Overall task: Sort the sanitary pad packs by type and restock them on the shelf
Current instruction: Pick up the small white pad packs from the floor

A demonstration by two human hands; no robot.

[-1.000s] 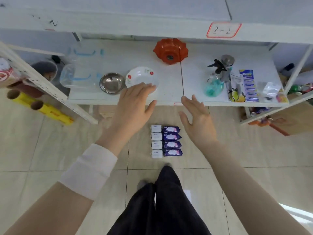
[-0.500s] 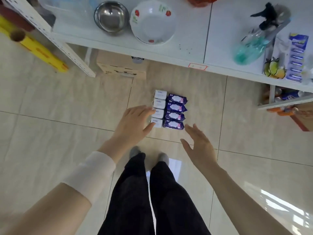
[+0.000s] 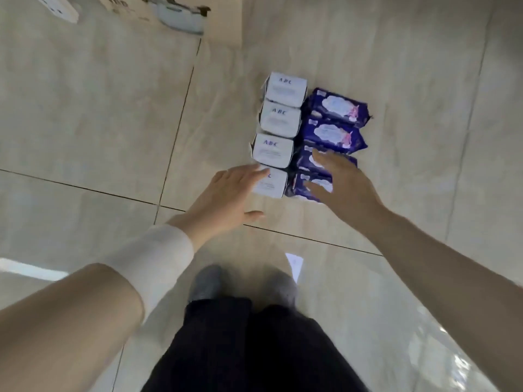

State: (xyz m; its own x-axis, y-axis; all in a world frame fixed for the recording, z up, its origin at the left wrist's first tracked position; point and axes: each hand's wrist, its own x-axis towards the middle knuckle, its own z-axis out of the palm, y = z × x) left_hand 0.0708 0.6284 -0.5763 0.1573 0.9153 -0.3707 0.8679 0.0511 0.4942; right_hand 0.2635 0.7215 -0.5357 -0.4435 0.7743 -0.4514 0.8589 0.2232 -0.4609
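1. View from a head camera looking straight down at a pale tiled floor (image 3: 99,108), where a person bends over two columns of sanitary pad packs
2. Four white packs (image 3: 285,89) marked "ABC" lie in a column running away from the person, each touching the next
3. Four purple packs (image 3: 336,107) lie in a second column just to the right, pressed against the white ones
4. The left hand (image 3: 226,196) reaches in from the lower left with its fingers straight and close together and the thumb spread out to the side. Its fingertips lie over the left edge of the nearest white pack (image 3: 271,183); whether they touch it cannot be told. It grips nothing
5. The right hand (image 3: 345,185) reaches in from the right, palm down, with its fingers spread and relaxed over the two nearest purple packs. It covers part of both and has hold of neither
6. A white sleeve (image 3: 158,256) wraps the left forearm; the right arm is bare
7. Below the hands are dark trousers (image 3: 249,349) and two grey feet (image 3: 205,284), blurred
8. A cardboard box (image 3: 175,9) sits at the top edge, well apart from the packs
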